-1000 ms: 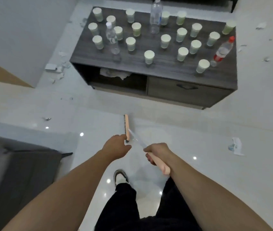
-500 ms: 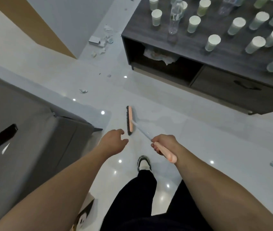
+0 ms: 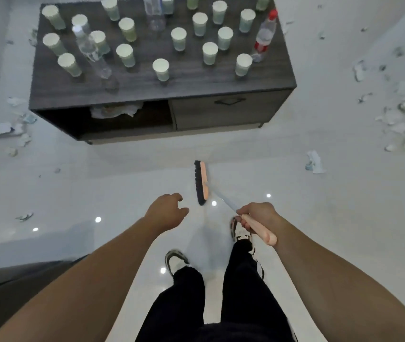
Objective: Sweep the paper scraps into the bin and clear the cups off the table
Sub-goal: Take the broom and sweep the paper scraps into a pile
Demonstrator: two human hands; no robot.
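My right hand [image 3: 258, 215] grips the pink handle of a broom [image 3: 202, 182], whose dark-bristled head rests on the white floor just ahead of my feet. My left hand [image 3: 167, 212] hovers beside the broom head, fingers loosely curled, holding nothing. Several pale green paper cups [image 3: 161, 69] stand on the dark wooden low table [image 3: 147, 90] ahead. Paper scraps lie on the floor: a cluster at the right [image 3: 404, 112], one piece nearer [image 3: 315, 162], and a pile at the table's left end [image 3: 11, 127].
Three plastic bottles stand among the cups: a clear one at the left [image 3: 91, 51], another at the back [image 3: 154, 13], and a red-capped one [image 3: 264, 37]. Crumpled paper sits in the table's open shelf [image 3: 115, 111]. A grey sofa edge [image 3: 11, 280] is at the lower left. No bin is in view.
My left hand let go of the broom shaft and now hangs free. The view swung left and then back to face the table; the broom head sits slightly farther from my hands.
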